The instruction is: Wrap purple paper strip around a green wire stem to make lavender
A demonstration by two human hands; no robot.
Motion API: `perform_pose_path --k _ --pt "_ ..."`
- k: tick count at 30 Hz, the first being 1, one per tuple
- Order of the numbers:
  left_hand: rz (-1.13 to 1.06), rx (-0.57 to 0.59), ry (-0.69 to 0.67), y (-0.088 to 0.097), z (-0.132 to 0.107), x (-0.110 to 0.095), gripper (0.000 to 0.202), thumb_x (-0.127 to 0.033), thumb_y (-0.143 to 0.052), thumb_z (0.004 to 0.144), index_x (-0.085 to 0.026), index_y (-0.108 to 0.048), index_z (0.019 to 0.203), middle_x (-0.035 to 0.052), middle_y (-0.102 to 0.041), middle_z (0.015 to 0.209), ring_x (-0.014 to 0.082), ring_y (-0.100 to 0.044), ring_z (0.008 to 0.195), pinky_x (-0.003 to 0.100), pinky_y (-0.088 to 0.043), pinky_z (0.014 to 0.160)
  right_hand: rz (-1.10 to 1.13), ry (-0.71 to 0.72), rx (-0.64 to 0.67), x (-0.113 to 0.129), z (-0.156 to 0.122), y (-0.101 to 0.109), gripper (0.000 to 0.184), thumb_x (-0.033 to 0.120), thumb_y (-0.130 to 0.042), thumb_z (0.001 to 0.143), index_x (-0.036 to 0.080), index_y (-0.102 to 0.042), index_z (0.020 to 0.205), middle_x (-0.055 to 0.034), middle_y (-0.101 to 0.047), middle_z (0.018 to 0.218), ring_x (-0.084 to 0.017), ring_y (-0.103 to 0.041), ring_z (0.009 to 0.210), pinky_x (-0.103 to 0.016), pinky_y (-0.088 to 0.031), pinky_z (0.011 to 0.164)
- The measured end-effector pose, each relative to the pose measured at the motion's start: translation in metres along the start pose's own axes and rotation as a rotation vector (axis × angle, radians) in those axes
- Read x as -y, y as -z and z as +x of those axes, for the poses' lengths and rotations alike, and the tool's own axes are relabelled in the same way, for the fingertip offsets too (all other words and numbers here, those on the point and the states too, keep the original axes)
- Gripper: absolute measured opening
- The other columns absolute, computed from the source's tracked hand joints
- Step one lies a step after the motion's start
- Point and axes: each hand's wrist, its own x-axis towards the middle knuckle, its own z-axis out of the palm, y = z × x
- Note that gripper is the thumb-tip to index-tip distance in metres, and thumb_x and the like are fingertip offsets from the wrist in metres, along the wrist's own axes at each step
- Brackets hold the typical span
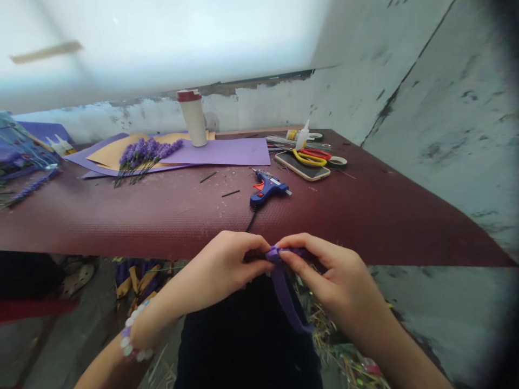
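Note:
Between both hands, just off the table's front edge, is a purple strip [285,292] whose free end hangs down over my lap. My left hand [239,259] pinches it with thumb and forefinger. My right hand [324,265] grips the same piece from the other side, its fingers closed; a darker purple part runs under them, mostly hidden. Beyond the hands a blue glue gun [265,188] with a red trigger lies on its side, its cord running toward me.
On the dark red table [389,216] stand a lidded cup [193,119] and purple paper [235,152]. Purple flower stems [146,151] lie at left. A phone [302,165], scissors [310,157] and a white glue bottle [302,136] crowd the back right. Scraps litter the floor.

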Motion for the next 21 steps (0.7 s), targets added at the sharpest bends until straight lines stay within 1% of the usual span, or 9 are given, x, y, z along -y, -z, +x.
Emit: perform_pose_path --k 3,7,10,12,14,17,19,21 --pt "-0.057 0.058 0.037 0.002 0.0 0.002 0.011 -0.024 -0.064 0.091 -0.016 -0.069 0.088 -0.0062 -0.057 0.067 0.0095 -0.048 0.06 0.02 -0.037 0.055 0.028 -0.023 0.019 -0.001 0.001 -0.002 0.014 0.024 -0.059 0.09 0.024 -0.072 0.084 0.0032 -0.077 0.077 -0.013 -0.07 0.068 -0.021 -0.053 0.063" --pt "-0.076 0.125 0.072 0.004 0.0 0.004 0.013 -0.026 -0.064 0.09 -0.016 -0.068 0.083 -0.0057 -0.056 0.065 0.0102 -0.049 0.06 0.021 -0.037 0.055 0.044 -0.025 0.04 -0.003 -0.001 -0.004 0.014 0.024 -0.059 0.091 0.024 -0.071 0.085 0.0032 -0.077 0.079 -0.013 -0.07 0.071 -0.021 -0.053 0.065" --pt "-0.098 0.149 0.094 0.004 0.001 0.005 0.015 -0.025 -0.061 0.09 -0.016 -0.067 0.081 -0.0052 -0.056 0.064 0.0102 -0.05 0.058 0.021 -0.039 0.055 0.039 -0.004 0.023 -0.005 -0.003 -0.006 0.014 0.024 -0.058 0.091 0.024 -0.071 0.085 0.0029 -0.076 0.079 -0.013 -0.069 0.07 -0.02 -0.052 0.064" --pt "-0.119 0.148 0.087 0.003 0.002 0.006 0.014 -0.023 -0.059 0.091 -0.016 -0.068 0.084 -0.0048 -0.059 0.066 0.0096 -0.052 0.057 0.02 -0.041 0.056 0.032 0.024 -0.007 -0.006 -0.005 -0.007 0.014 0.023 -0.058 0.092 0.024 -0.071 0.085 0.0029 -0.076 0.078 -0.012 -0.069 0.069 -0.02 -0.052 0.064" --pt "-0.124 0.138 0.068 0.002 0.003 0.006 0.014 -0.021 -0.058 0.092 -0.016 -0.07 0.087 -0.0038 -0.064 0.07 0.0096 -0.055 0.057 0.02 -0.044 0.059 0.015 0.049 -0.05 -0.007 -0.006 -0.009 0.013 0.022 -0.058 0.092 0.023 -0.07 0.087 0.0027 -0.075 0.078 -0.012 -0.07 0.068 -0.02 -0.053 0.065" --pt "-0.065 0.086 0.044 0.0 0.003 0.004 0.016 -0.027 -0.06 0.093 -0.016 -0.071 0.091 -0.002 -0.067 0.07 0.0119 -0.059 0.059 0.021 -0.045 0.059 -0.032 0.074 -0.118 -0.007 -0.009 -0.013 0.012 0.02 -0.058 0.093 0.023 -0.069 0.089 0.0012 -0.076 0.081 -0.013 -0.071 0.07 -0.021 -0.054 0.067" --pt "0.039 0.019 0.006 -0.002 0.003 0.001 0.018 -0.027 -0.059 0.095 -0.016 -0.072 0.09 -0.0017 -0.066 0.067 0.0129 -0.059 0.059 0.022 -0.045 0.059 -0.066 0.099 -0.161 -0.007 -0.011 -0.016 0.012 0.02 -0.058 0.093 0.022 -0.069 0.09 0.0 -0.077 0.081 -0.014 -0.072 0.07 -0.022 -0.056 0.067" --pt "0.18 -0.058 -0.052 -0.004 0.003 0.001 0.02 -0.021 -0.055 0.096 -0.015 -0.072 0.085 -0.0015 -0.065 0.065 0.0128 -0.059 0.058 0.022 -0.044 0.059 -0.088 0.127 -0.195 -0.007 -0.013 -0.017 0.013 0.019 -0.056 0.093 0.022 -0.069 0.09 -0.0009 -0.077 0.081 -0.015 -0.072 0.07 -0.023 -0.057 0.066"
